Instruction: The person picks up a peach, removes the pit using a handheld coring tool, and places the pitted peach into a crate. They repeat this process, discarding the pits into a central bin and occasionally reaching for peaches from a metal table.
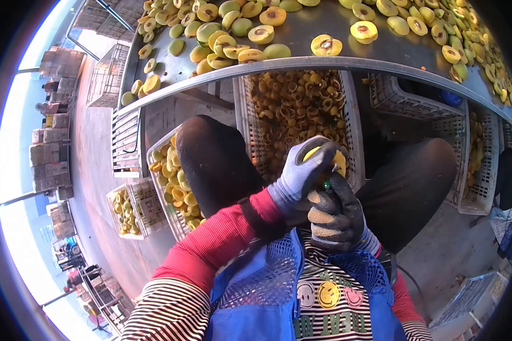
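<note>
My left hand (304, 170), in a pale grey-lilac glove with dark fingertips, is closed around a yellow peach half (339, 163) above the crate between my knees. Just below it, my right hand (335, 219), in a dark, dirt-stained glove, is curled into a fist around a small tool (326, 185). Only a greenish bit of that tool shows, against the fruit; its handle is hidden in the fingers. Beneath both hands stands the crate (352, 113), full of brownish, hollow, ring-like fruit pieces (301, 108).
A metal table (293, 34) ahead carries many halved green-yellow peaches (261, 34). Left of my knee is a crate of yellow halves (176, 176), with a smaller crate (145, 207) beyond. More crates (415, 102) stand under the table at right. Stacked crates (51, 153) line the far left.
</note>
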